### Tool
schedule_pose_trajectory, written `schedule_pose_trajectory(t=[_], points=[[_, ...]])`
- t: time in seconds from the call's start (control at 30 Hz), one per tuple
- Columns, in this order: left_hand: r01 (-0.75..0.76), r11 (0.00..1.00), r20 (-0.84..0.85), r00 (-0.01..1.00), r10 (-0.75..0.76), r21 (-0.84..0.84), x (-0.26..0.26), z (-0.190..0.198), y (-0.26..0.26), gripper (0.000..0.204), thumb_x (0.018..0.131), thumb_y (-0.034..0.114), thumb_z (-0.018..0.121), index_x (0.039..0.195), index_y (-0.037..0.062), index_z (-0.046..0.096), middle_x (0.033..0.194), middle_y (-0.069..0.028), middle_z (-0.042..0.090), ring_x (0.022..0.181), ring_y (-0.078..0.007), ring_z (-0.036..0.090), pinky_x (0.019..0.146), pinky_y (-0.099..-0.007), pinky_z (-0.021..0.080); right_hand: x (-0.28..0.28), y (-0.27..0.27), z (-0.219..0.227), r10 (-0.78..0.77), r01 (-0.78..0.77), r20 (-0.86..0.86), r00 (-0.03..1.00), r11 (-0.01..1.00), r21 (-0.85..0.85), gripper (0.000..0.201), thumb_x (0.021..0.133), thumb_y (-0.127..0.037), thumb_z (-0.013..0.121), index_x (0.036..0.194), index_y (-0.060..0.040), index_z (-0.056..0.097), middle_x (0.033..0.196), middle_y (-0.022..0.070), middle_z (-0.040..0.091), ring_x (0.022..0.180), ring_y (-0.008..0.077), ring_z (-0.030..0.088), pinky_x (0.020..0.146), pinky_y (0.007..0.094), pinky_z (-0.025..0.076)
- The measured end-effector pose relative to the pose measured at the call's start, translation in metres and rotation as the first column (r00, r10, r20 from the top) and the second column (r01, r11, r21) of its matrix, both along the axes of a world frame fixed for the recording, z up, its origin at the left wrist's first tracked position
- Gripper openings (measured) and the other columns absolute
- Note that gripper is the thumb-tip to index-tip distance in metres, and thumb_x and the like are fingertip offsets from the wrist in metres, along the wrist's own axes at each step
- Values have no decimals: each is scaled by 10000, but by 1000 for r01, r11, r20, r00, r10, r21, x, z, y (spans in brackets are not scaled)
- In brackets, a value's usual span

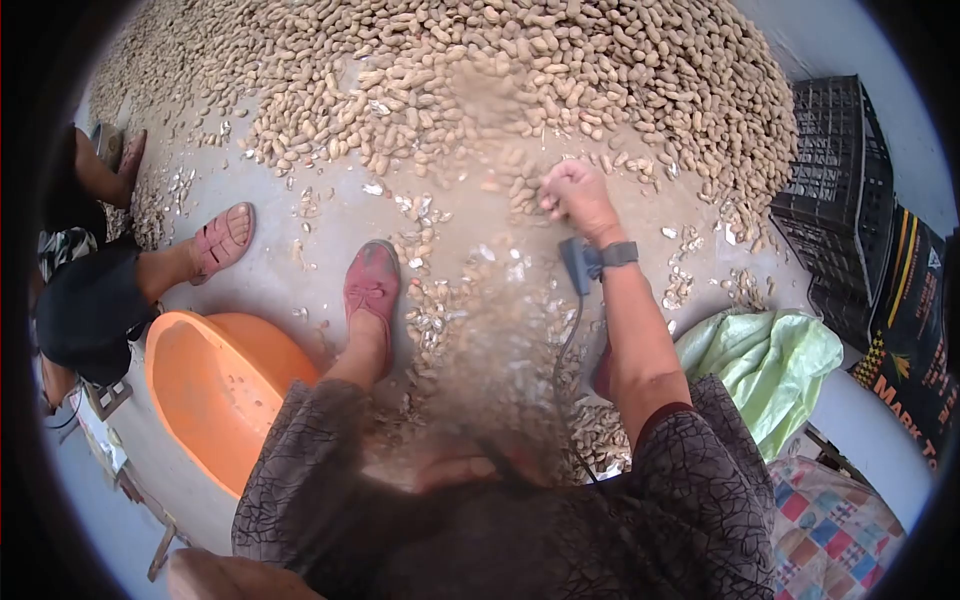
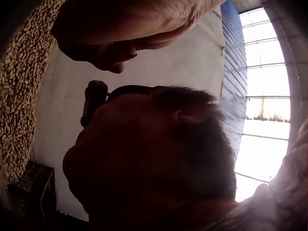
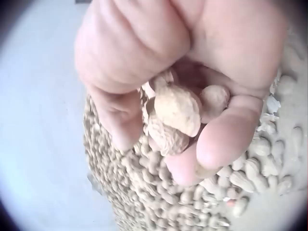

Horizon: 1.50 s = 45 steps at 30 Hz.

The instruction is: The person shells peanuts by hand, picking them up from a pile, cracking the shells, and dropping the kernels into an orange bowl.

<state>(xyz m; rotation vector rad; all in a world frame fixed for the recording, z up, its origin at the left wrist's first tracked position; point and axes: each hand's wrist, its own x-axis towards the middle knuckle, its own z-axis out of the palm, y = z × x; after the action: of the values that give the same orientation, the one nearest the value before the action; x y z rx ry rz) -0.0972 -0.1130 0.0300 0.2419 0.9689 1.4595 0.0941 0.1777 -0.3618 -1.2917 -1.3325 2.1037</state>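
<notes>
My right hand (image 1: 578, 195), raised over the floor at the near edge of a big heap of unshelled peanuts (image 1: 400, 70), holds a few peanuts. In the right wrist view these peanuts (image 3: 178, 110) lie between its curled fingers and palm, with more of the heap below. My left hand (image 2: 130, 29) is up beside the dark outline of a head in the left wrist view. It is in shadow, its fingers loosely bent, and nothing shows in them. A bare part of an arm (image 1: 235, 578) shows at the bottom left of the head view.
An orange basin (image 1: 250, 350) stands tilted by my left leg. Another person's sandalled foot (image 1: 222, 243) is on the left. Black crates (image 1: 825, 170), a pale green sack (image 1: 770, 370) and a patterned cloth (image 1: 835, 520) lie to the right. Broken shells (image 1: 425, 300) litter the floor.
</notes>
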Motion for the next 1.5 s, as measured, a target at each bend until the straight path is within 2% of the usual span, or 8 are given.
schedule_pose_trajectory(t=[0.1, 0.17, 0.47, 0.6, 0.67, 0.87, 1.1, 1.5], points=[[1, 996, 8, 1000, 0, -92, 6, 12, 24, 185, 936, 58, 514, 1105, 38, 587, 549, -35, 550, 339, -53, 401, 250, -172, 285, -27, -22, 10, 124, -261, 266, 956, 770, 582, 247, 796, -126, 603, 1021, -27, 578, 706, 118, 605, 642, 198, 621, 556, 328, 500], [-28, 997, -18, 999, 26, -71, 11, 10, 24, 174, 940, 66, 511, 1090, 34, 593, 549, -37, 552, 336, -54, 398, 245, -173, 284, -33, -29, 10, 127, -746, 735, 666, 87, 661, 275, 745, -70, 576, 1015, -14, 565, 720, 144, 613, 684, 253, 637, 607, 356, 506], [-159, 987, -62, 985, 159, -3, 19, 14, 22, 119, 948, 73, 485, 1023, 17, 559, 538, -39, 520, 319, -52, 372, 243, -177, 274, -33, -54, -21, 138, -792, 801, 583, -125, 598, 85, 723, -46, 528, 754, -90, 593, 727, 105, 607, 717, 282, 619, 625, 390, 492], [-198, 980, -77, 977, 199, 30, 21, 18, 16, 85, 944, 70, 478, 994, 11, 515, 534, -37, 499, 311, -52, 354, 249, -180, 267, -34, -46, 15, 145, -795, 784, 604, 35, 606, 61, 737, -112, 561, 729, -90, 618, 736, 121, 622, 730, 281, 628, 642, 396, 494], [-216, 975, -79, 973, 218, 45, 22, 20, 13, 73, 943, 69, 475, 979, 8, 493, 532, -36, 488, 307, -52, 346, 252, -181, 263, -39, -42, 44, 108, -793, 837, 536, 403, 456, 149, 760, -192, 572, 738, -53, 620, 723, 164, 631, 737, 345, 617, 656, 428, 484], [-252, 966, -61, 965, 255, 55, 23, 24, 3, 77, 937, 66, 465, 934, -1, 427, 526, -33, 455, 295, -52, 320, 260, -186, 252, -20, -26, 41, -65, -501, 701, 710, 653, 568, 176, 783, -224, 565, 789, -73, 653, 765, 171, 645, 769, 347, 623, 660, 417, 479], [-277, 959, -81, 956, 281, 53, 18, 20, -1, 102, 937, 64, 448, 906, -7, 382, 516, -30, 429, 285, -50, 300, 265, -189, 246, -16, -39, 29, -36, -470, 630, 776, 633, 615, 160, 759, -159, 568, 873, -89, 656, 799, 164, 649, 774, 340, 623, 671, 416, 482], [-263, 965, -1, 965, 263, 19, 4, 18, -2, 117, 940, 74, 437, 874, -7, 385, 561, -43, 445, 297, -48, 301, 266, -180, 250, -45, -26, -2, 8, -743, 768, 640, 259, 617, 130, 688, -132, 620, 792, -53, 611, 736, 199, 621, 704, 361, 620, 632, 436, 485]])
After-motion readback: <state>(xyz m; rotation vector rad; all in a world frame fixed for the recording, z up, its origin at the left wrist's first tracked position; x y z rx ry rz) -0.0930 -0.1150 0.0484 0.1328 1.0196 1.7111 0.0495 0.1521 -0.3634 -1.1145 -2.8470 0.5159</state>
